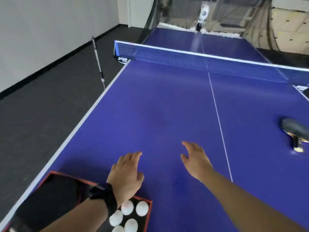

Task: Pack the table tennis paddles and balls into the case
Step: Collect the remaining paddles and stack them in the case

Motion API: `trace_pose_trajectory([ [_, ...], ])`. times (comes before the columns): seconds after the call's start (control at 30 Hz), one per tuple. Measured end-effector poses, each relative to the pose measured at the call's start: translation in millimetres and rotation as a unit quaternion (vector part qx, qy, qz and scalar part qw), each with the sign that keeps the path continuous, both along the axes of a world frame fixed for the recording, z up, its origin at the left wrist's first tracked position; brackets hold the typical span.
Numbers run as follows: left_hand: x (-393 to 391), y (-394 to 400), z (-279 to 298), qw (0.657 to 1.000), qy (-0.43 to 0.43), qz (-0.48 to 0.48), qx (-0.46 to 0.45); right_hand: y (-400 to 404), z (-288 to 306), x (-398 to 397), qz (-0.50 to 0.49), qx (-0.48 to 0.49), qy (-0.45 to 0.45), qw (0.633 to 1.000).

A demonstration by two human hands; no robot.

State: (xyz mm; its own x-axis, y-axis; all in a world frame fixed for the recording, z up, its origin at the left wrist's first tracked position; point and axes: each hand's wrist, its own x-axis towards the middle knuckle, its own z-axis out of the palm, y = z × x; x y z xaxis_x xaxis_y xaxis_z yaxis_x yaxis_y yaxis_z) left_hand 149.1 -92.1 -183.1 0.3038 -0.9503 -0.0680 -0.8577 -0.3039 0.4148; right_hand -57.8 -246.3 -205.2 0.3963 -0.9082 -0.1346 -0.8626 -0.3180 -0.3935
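An open black case with a red rim (70, 175) lies at the near left corner of the blue table. A black paddle (56, 195) lies inside it, and several white balls (142, 208) fill its right end. My left hand (126, 174), with a black watch on the wrist, hovers above the case's far right corner, fingers apart and holding nothing. My right hand (196, 160) is stretched out over the bare table surface, open and empty. A second black paddle (295, 129) lies at the far right, its handle pointing towards me.
The blue table (158, 106) has a white centre line and a net (200, 61) across the middle. A ball machine (203, 14) with catch netting stands at the far end. A thin pole (98, 61) leans beside the left edge. Dark floor lies to the left.
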Motion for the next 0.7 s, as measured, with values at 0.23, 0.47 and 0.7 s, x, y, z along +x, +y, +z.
trace_pose_trajectory([
  [0.23,-177.2,-157.9,-18.1,0.994,0.05,-0.101,0.0,-123.9,2.2,-222.1,-0.176,-0.017,0.048,0.983],
  [0.47,-293.0,-295.2,-54.3,0.99,0.07,-0.113,0.052,-232.7,-25.2,-368.6,-0.254,-0.027,0.078,0.964],
  [0.7,-320.4,-341.1,-97.5,0.989,0.079,-0.089,0.085,-289.5,-76.1,-433.2,-0.272,0.013,0.143,0.951],
])
